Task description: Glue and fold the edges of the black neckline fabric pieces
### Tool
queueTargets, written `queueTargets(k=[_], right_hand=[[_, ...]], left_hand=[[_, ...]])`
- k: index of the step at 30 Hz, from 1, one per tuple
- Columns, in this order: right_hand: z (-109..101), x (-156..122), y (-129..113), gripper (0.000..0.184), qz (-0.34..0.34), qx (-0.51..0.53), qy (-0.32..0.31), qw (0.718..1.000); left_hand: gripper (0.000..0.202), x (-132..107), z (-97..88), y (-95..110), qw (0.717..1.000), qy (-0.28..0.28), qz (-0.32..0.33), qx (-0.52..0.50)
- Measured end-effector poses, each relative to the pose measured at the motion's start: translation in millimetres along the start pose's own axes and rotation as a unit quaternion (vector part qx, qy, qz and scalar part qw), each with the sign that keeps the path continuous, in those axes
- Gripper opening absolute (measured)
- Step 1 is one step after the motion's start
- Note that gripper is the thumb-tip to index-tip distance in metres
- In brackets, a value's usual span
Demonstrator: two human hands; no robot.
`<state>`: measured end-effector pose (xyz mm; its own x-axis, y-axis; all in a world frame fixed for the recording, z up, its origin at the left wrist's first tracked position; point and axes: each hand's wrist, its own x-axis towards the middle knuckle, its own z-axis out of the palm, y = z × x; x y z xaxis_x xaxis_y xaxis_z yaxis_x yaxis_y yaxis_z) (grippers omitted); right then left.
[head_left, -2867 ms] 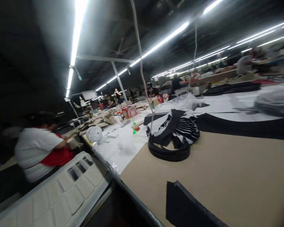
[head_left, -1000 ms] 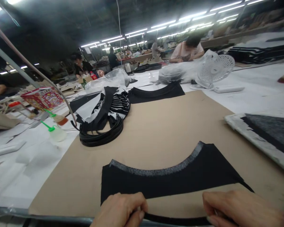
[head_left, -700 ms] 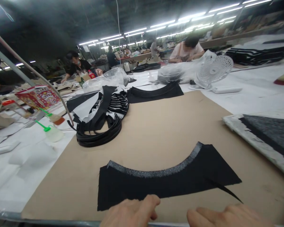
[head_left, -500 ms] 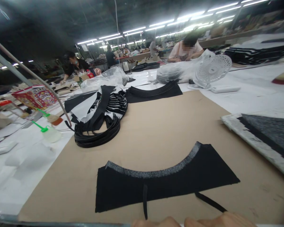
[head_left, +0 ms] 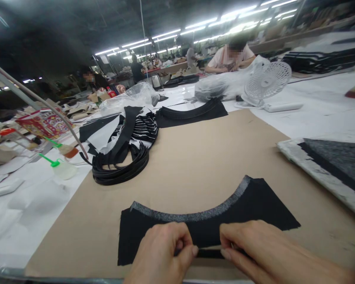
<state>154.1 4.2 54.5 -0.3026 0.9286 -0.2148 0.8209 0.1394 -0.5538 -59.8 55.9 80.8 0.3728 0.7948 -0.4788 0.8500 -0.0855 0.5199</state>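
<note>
Between my two hands stretches a narrow black strip (head_left: 209, 253), pinched at both sides. My left hand (head_left: 165, 250) is closed on it with thumb and forefinger. Close by on the right, my right hand (head_left: 263, 246) pinches the same strip. Both hands are over the lower edge of a black fabric piece (head_left: 201, 232), whose curved upper edge carries a grey fuzzy band (head_left: 177, 217). The piece lies flat on a brown board (head_left: 192, 165). My hands hide part of its lower edge and the ends of the strip.
A coil of black strips (head_left: 118, 177) lies at the left, beside stacked black pieces (head_left: 146, 128). Bottles with green nozzles (head_left: 57, 167) stand farther left. A white fan (head_left: 266, 81) is at the back, and a light-edged slab (head_left: 296, 157) at the right. People work beyond.
Both hands have risen from the bottom edge of view onto the black fabric piece. The strip, earlier hanging loose from near the hands, is now held taut between them.
</note>
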Motion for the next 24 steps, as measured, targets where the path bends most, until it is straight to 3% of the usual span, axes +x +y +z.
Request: queueTargets(k=[3, 8, 24], right_hand=[[-13, 27, -9, 0.021, 0.027, -0.049, -0.008, 0.998], [-8, 53, -1, 0.023, 0.037, -0.103, -0.020, 0.994], [2, 65, 4, 0.020, 0.055, -0.127, -0.009, 0.990]], left_hand=[[0.015, 17, 1.6, 1, 0.998, 0.056, -0.014, 0.015], [0.013, 39, 7.4, -3, 0.996, 0.075, -0.025, 0.026], [0.011, 54, 17.9, -7, 0.994, 0.093, -0.035, 0.055]])
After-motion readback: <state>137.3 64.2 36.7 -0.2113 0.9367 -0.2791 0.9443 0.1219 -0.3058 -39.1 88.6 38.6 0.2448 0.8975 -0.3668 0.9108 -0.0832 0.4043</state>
